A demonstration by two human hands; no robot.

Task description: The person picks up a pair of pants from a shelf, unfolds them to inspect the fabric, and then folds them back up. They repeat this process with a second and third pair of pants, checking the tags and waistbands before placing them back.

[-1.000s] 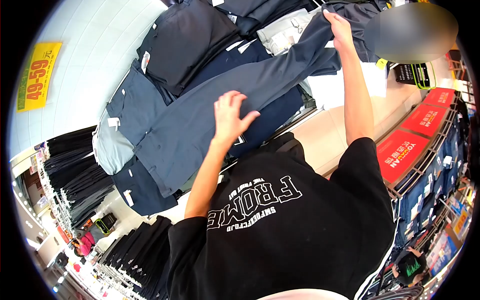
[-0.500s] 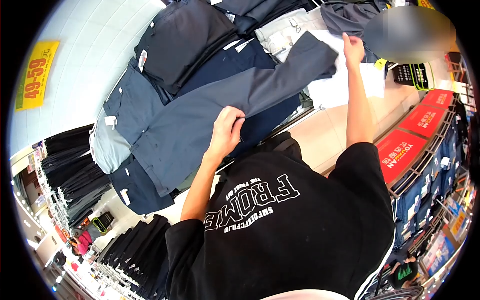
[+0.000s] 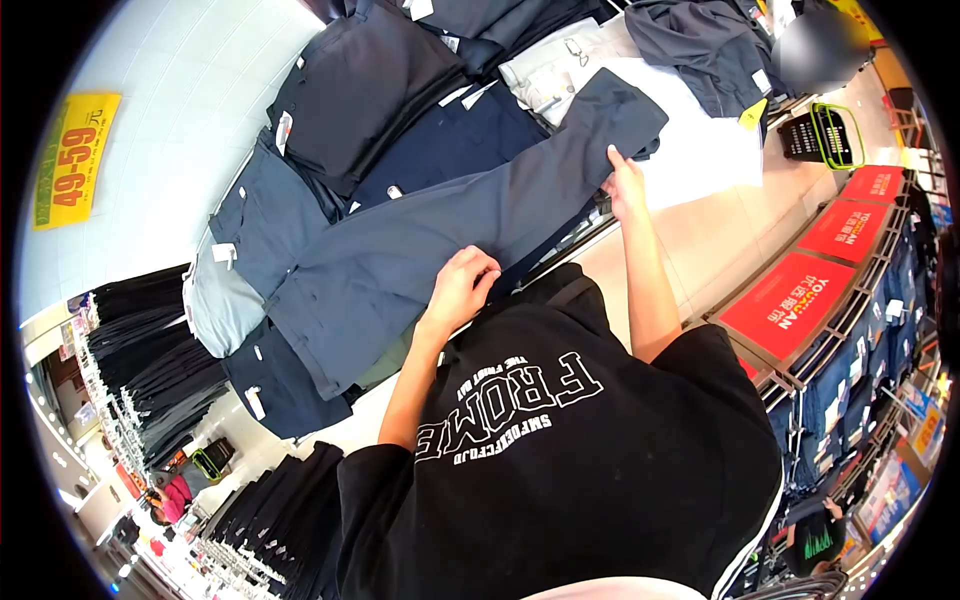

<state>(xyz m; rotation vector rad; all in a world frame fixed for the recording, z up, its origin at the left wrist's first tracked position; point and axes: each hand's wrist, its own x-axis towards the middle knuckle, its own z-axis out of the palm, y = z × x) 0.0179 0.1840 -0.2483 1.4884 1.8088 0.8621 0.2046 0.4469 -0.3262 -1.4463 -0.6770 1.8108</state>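
Dark grey trousers (image 3: 430, 215) lie stretched across a pile of folded trousers, waistband to the lower left and leg ends to the upper right. My left hand (image 3: 463, 287) is closed at the near edge of the leg, about midway along; its fingertips are curled and partly hidden. Close to the hem, my right hand (image 3: 625, 187) pinches the near edge of the leg between thumb and fingers. A white garment or sheet (image 3: 705, 150) lies beside the hem. Under the leg there is a navy pair of trousers (image 3: 425, 150).
Black trousers (image 3: 365, 90) are heaped at the back. A yellow price sign (image 3: 78, 160) hangs at the left. Red signs (image 3: 790, 305) top a rack of jeans at the right. A black basket (image 3: 815, 135) stands near another person, whose head is blurred.
My right hand has come down and left from above the white garment to the trousers' hem. My left hand has shifted slightly down and right. The person at upper right has moved away.
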